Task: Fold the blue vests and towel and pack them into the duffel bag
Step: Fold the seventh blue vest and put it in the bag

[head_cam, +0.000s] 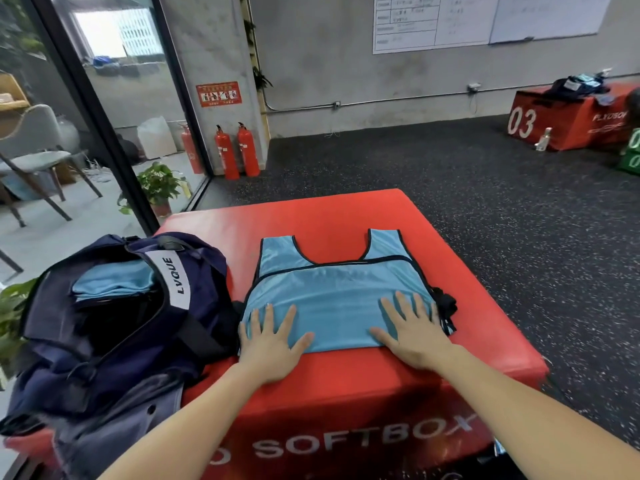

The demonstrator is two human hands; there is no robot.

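A person's left hand (269, 344) and right hand (412, 330) press flat, fingers spread wide and gripping nothing, on the near hem of a light-blue mesh vest with black trim (332, 282) laid on a red padded soft box (311, 216). Just left of the left hand sits an open navy fabric duffel bag (114, 317), with folded light-blue cloth (110, 282) inside. Two red fire extinguishers (237, 150) stand by the wall well beyond both hands.

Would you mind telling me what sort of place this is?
Probably a gym: red soft plyo boxes, one numbered 03, a speckled rubber floor, and a whiteboard on the wall.
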